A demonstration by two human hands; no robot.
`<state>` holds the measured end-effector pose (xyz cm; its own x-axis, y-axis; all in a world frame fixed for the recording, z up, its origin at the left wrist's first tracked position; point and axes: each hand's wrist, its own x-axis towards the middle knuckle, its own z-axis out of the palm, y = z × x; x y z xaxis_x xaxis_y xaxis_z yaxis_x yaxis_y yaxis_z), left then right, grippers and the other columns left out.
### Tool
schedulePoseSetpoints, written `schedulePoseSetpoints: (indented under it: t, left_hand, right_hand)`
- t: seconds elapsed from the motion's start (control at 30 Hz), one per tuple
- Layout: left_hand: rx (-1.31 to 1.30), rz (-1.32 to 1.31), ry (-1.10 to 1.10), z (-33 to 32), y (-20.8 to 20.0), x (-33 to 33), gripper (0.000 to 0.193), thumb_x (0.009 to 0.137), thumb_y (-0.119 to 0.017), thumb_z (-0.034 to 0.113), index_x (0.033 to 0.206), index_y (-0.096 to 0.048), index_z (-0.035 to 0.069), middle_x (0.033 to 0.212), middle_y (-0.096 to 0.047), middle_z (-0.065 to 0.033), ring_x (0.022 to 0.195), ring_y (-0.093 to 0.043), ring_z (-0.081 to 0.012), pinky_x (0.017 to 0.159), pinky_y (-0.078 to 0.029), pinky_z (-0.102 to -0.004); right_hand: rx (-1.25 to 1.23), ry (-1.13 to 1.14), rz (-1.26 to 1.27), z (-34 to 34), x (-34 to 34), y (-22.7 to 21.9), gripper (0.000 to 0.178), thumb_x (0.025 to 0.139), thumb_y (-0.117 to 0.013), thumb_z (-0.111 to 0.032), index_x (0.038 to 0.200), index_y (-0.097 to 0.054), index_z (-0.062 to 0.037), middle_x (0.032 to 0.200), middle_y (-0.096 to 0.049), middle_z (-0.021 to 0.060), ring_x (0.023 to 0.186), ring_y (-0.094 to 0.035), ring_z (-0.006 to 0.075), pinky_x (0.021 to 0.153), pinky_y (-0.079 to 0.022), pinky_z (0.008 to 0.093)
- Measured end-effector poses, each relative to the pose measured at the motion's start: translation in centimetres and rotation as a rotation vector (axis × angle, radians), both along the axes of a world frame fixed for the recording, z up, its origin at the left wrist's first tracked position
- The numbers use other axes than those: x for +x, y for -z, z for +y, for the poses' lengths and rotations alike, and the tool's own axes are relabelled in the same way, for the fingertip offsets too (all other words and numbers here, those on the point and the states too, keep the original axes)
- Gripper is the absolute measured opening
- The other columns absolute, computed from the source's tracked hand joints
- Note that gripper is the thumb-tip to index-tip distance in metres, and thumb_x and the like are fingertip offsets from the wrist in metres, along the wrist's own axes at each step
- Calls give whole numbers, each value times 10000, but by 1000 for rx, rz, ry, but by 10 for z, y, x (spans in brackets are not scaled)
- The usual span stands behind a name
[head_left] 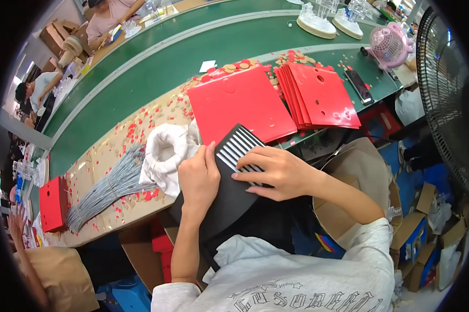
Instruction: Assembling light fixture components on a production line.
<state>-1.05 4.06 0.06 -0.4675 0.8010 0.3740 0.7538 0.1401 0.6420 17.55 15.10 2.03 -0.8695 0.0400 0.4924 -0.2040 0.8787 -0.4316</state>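
Note:
A flat black piece (221, 200) with a rounded lower edge lies in front of me, slanting up to the table edge. Thin white stripes (239, 148) run side by side across its upper end. My left hand (199, 174) is closed on the piece's left edge, thumb upward. Over the stripes, my right hand (276, 174) bends its fingers, the tips resting on the striped part. Left of my left hand stands a white cloth bag (164, 158) with its rim rolled down. Beyond the black piece lies a large red sheet (239, 101).
Red sheets with holes (325, 99) are fanned beside a phone (358, 86). Grey wires (109, 182) and a red block (52, 204) lie leftward among scattered discs (135, 132). A pink fan (390, 46), a large black fan (448, 93) and an open carton (357, 182) stand right.

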Motion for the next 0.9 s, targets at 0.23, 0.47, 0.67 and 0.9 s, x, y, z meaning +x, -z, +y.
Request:
schedulePoseSetpoints:
  t: [0.23,0.47,0.67,0.9]
  left_hand:
    - [45,-163,16,-9,-1,-14,269,1034,-495,118,893,-631,-67,600,-506,-242,469,-417,-324,500,-357,-397]
    - [126,-408,13,-12,2,-18,295,1047,-500,136,878,-609,-79,584,-443,-85,589,-376,-102,536,-339,-328]
    - [132,-407,22,-17,2,-23,315,1052,-494,139,824,-562,-67,579,-390,-68,579,-328,-102,521,-300,-325]
    - [142,-391,22,-22,7,-21,327,1053,-487,138,794,-525,-59,574,-356,-73,573,-313,-101,505,-281,-334]
  right_hand:
    - [-252,19,55,-14,3,25,229,766,-777,-10,978,-698,-43,1008,-634,74,912,-625,247,788,-525,366]
    - [-326,12,11,-16,2,22,214,748,-807,-36,921,-681,-48,1043,-621,78,948,-601,252,810,-502,367]
    - [-469,-11,53,-21,-2,27,194,758,-818,-61,911,-700,-59,1022,-656,72,901,-616,231,776,-509,341]
    - [-481,48,54,-28,-2,31,163,735,-828,-18,880,-758,-41,965,-678,56,850,-616,193,719,-503,307]
